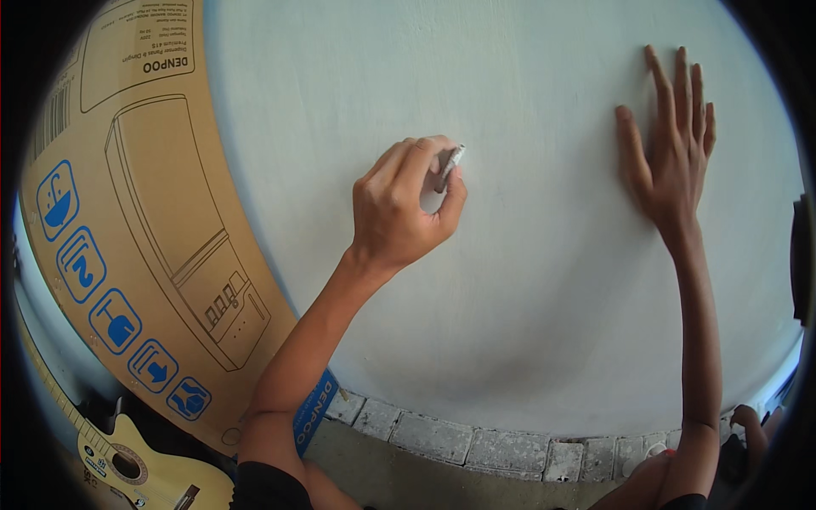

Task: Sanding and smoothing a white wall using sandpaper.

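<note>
A pale, smooth wall [527, 280] fills the middle of the view. My left hand [393, 206] is raised in front of it, left of centre. Its thumb and fingers pinch a small, whitish-grey, stick-like piece [450, 167], whose exact kind I cannot make out. The piece slants up to the right and its upper end shows past the fingertips. Whether it touches the wall, I cannot tell. Farther right, my right hand [673, 166] lies flat against the wall with fingers spread and pointing up, holding nothing.
On the left stands a tall cardboard box [136, 195] printed with a dispenser drawing and blue icons. An acoustic guitar [153, 472] leans at the lower left. Grey paving blocks [510, 452] run along the wall's foot. A dark object [801, 259] stands at the right edge.
</note>
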